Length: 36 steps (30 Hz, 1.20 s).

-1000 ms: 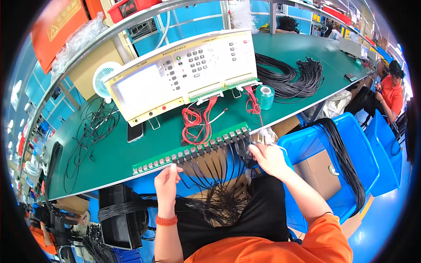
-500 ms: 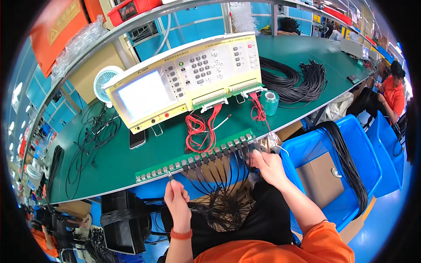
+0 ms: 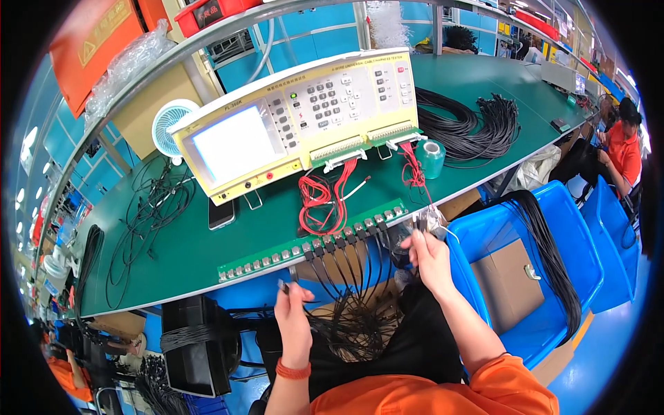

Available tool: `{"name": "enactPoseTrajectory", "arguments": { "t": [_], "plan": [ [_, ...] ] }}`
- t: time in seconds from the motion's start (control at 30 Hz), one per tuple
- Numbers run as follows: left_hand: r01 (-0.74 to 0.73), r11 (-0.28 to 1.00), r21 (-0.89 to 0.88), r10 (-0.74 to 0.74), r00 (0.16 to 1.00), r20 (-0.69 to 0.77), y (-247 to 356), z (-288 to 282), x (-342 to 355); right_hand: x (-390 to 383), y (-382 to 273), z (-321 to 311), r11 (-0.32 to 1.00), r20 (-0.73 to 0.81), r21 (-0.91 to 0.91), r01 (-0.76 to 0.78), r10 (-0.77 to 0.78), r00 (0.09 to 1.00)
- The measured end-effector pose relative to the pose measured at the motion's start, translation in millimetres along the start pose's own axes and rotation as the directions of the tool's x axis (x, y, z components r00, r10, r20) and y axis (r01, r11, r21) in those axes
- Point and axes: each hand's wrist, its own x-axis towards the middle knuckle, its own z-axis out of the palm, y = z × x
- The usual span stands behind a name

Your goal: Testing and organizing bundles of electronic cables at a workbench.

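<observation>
A long green circuit board strip (image 3: 259, 265) with a row of metal sockets lies along the table's front edge. Several black cables (image 3: 356, 266) are plugged into its right part and hang down in a tangle over my lap. My left hand (image 3: 294, 312) is closed on a cable plug (image 3: 283, 286) just below the strip, apart from the sockets. Off the strip's right end, my right hand (image 3: 430, 259) pinches black cable plugs (image 3: 419, 224), their tips pointing up; how many is unclear.
Behind the strip stands a yellow-and-white cable tester (image 3: 325, 114) with red wires (image 3: 321, 197). A coil of black cables (image 3: 477, 131) and green tape roll (image 3: 431, 160) lie to its right. Blue bin (image 3: 484, 235) stands right, black bin (image 3: 187, 356) lower left. A phone (image 3: 221, 213) lies left.
My left hand has drawn down and away from the strip. My right hand has moved right, off the strip's end. Fewer plugs now sit in the sockets.
</observation>
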Motion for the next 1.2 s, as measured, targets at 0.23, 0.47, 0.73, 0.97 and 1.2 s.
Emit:
{"name": "enactPoseTrajectory", "arguments": {
  "t": [0.23,0.47,0.73,0.97,1.2],
  "plan": [
    [0.207,0.956,-0.208,-0.198,0.978,0.063,-3.5,26.4,24.1,13.4,7.1,33.5,0.980,0.113,-0.162,0.114,-0.096,0.989],
    [0.223,0.975,0.012,-0.223,0.972,0.075,5.9,33.1,10.1,-7.9,-0.8,22.0,0.999,0.133,-0.012,0.044,-0.042,0.990],
    [0.208,0.967,-0.148,-0.192,0.975,0.114,-4.3,41.8,21.2,9.1,17.5,33.8,0.919,0.146,0.324,-0.223,0.185,0.972],
    [0.186,0.983,-0.006,-0.185,0.982,0.030,-3.0,51.6,9.4,-8.6,3.9,49.2,0.979,0.175,0.141,-0.144,0.119,0.977],
    [0.289,0.921,-0.262,-0.263,0.956,0.131,-12.9,46.6,22.2,1.7,11.2,45.4,0.867,0.143,0.423,-0.265,0.225,0.964]
  ]
}}
